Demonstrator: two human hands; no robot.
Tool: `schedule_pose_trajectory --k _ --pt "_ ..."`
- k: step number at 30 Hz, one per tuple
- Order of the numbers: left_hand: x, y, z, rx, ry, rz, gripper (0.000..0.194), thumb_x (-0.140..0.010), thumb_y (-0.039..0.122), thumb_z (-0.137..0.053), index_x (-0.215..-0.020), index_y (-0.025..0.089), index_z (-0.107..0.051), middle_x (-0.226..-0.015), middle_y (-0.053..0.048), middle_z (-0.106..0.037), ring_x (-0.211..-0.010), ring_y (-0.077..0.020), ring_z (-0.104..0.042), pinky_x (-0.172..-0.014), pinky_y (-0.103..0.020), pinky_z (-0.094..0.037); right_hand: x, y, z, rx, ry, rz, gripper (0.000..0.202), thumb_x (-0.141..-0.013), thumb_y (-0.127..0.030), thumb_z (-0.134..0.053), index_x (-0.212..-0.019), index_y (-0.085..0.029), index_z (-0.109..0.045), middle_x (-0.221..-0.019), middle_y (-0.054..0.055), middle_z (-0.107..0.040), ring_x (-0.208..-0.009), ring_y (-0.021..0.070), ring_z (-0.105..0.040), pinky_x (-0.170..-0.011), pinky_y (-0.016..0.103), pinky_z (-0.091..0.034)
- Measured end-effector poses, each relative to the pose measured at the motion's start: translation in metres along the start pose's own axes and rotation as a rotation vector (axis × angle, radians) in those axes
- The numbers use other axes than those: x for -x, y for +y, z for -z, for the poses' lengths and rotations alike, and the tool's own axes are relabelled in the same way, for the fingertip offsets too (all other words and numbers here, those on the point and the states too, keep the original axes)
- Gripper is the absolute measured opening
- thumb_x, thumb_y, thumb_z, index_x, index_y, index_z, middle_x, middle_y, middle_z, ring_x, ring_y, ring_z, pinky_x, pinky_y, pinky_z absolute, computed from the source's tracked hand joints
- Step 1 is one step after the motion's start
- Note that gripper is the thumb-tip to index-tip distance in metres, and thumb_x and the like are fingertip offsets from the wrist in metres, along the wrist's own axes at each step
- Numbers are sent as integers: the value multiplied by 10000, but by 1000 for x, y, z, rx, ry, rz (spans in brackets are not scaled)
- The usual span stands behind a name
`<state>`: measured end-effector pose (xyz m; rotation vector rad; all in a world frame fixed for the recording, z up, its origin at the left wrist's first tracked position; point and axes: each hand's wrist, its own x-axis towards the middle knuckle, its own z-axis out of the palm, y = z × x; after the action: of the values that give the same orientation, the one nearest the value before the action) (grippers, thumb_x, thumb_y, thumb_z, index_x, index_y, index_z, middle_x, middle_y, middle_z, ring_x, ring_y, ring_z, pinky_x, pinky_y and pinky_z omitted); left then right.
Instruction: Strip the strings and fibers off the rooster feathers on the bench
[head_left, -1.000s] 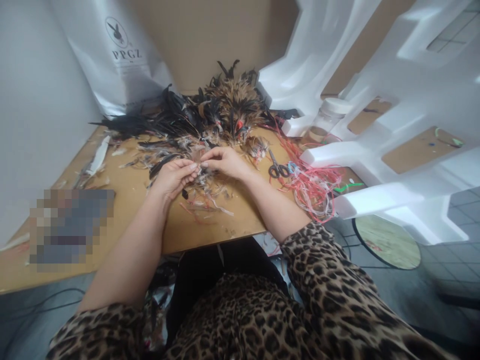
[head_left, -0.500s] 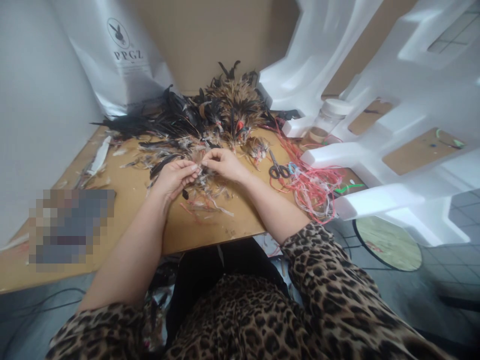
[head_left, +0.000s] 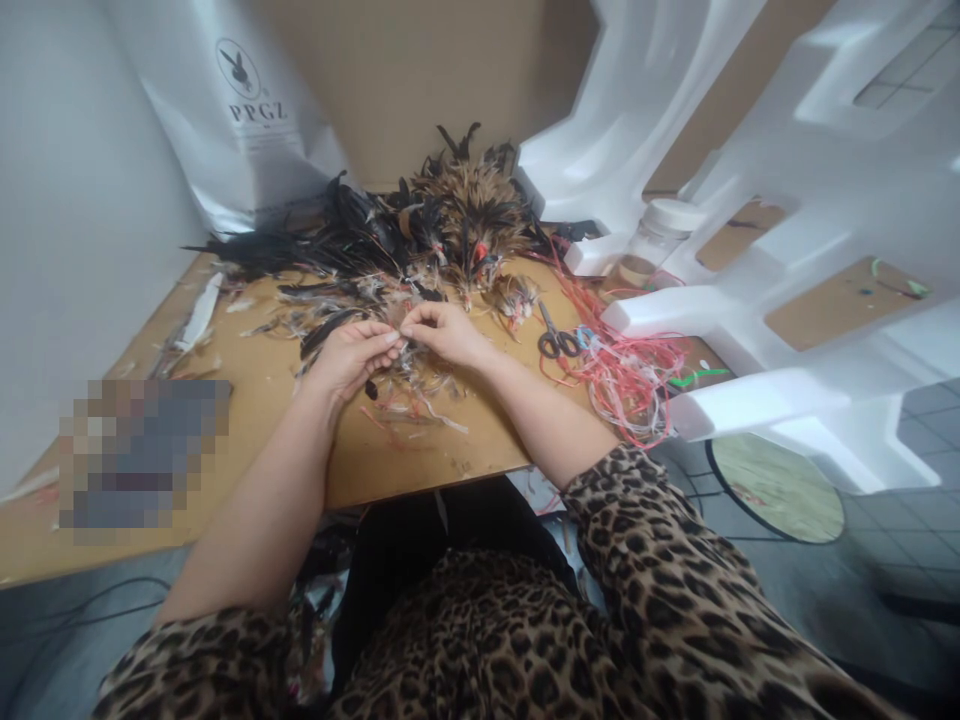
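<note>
Thumb and fingers of my left hand [head_left: 351,357] are pinched together over the wooden table, low among loose feathers. My right hand [head_left: 444,333] is also closed in a pinch, its fingertips meeting those of my left hand. What lies between the fingertips is too small to make out. Brown and black feather bits [head_left: 409,385] are scattered beneath and around both hands. Just beyond them lies a heap of long black feathers [head_left: 300,245], with an upright bunch of brown feathers [head_left: 480,200] beside it.
Black-handled scissors [head_left: 559,340] lie right of my hands, beside tangled pink and white string [head_left: 634,385]. A lidded clear jar [head_left: 664,235] stands among white foam pieces [head_left: 765,400]. A white bag [head_left: 255,130] is at the back left. A blurred-out object [head_left: 150,455] lies left.
My right hand has shifted slightly left and down, bringing its fingertips against those of my left hand. My left hand has barely moved.
</note>
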<state>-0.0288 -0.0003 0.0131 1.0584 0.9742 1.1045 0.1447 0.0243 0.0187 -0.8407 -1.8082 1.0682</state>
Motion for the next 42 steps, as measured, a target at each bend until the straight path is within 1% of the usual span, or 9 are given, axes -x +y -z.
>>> schedule_pose_trajectory --k 8,13,15,19,22,25,30,36,42 --pt "-1 2 -1 56 55 30 216 -548 163 -779 -705 106 -642 -615 -30 -647 -520 -68 -582 -510 -153 -466 1 -6 2 -13 -59 25 161 -745 -270 -585 -728 -111 -609 -720 10 -632 -679 88 -536 -696 236 -432" --pt "-3 1 0 82 46 31 235 -530 133 -780 -714 104 -637 -582 -23 -634 -513 -72 -585 -509 -153 -465 1 -3 4 -39 -119 -9 195 -733 -295 -616 -733 -100 -622 -711 17 -636 -659 84 -535 -691 238 -431" --pt "-3 0 1 60 37 18 251 -527 136 -784 -728 105 -637 -596 -27 -645 -507 -70 -585 -507 -152 -460 1 -3 4 -66 -104 -37 210 -730 -306 -620 -746 -97 -630 -707 16 -636 -641 80 -528 -670 227 -427" --pt "0 -1 -1 -2 27 -11 283 -515 164 -796 -741 113 -633 -652 -36 -674 -499 -73 -582 -495 -165 -445 2 -4 3 -105 -60 -49 217 -785 -291 -548 -855 -110 -647 -680 -2 -621 -594 71 -502 -602 200 -407" --pt "3 0 -6 -41 30 -32 295 -502 183 -803 -734 124 -630 -655 -35 -676 -540 -98 -604 -499 -179 -439 3 -4 1 -39 -85 5 206 -798 -243 -520 -885 -115 -656 -703 2 -629 -615 74 -515 -618 198 -409" --pt "5 2 -9 -86 49 -49 291 -493 197 -807 -716 129 -632 -631 -22 -663 -517 -93 -585 -502 -191 -432 5 -5 -1 121 -73 66 202 -797 -201 -505 -881 -121 -671 -766 13 -652 -686 84 -544 -672 203 -408" --pt "3 1 -11 -163 92 -88 288 -489 218 -803 -707 130 -638 -604 -9 -641 -503 -89 -562 -518 -204 -433 8 -9 0 376 -51 69 223 -790 -181 -505 -902 -132 -691 -774 16 -669 -692 94 -551 -678 209 -385" --pt "1 -2 -11 -235 129 -197 264 -513 207 -777 -722 135 -633 -628 -6 -634 -501 -75 -542 -511 -194 -423 6 -4 -1 368 -2 30 198 -769 -182 -538 -846 -115 -707 -728 25 -677 -656 94 -559 -650 206 -387" --pt "-1 -8 -13 -319 224 -302 207 -566 189 -712 -759 153 -647 -620 0 -621 -499 -83 -529 -518 -201 -422 4 0 -4 303 10 -39 186 -770 -182 -549 -828 -112 -711 -661 24 -671 -613 92 -577 -621 205 -408"
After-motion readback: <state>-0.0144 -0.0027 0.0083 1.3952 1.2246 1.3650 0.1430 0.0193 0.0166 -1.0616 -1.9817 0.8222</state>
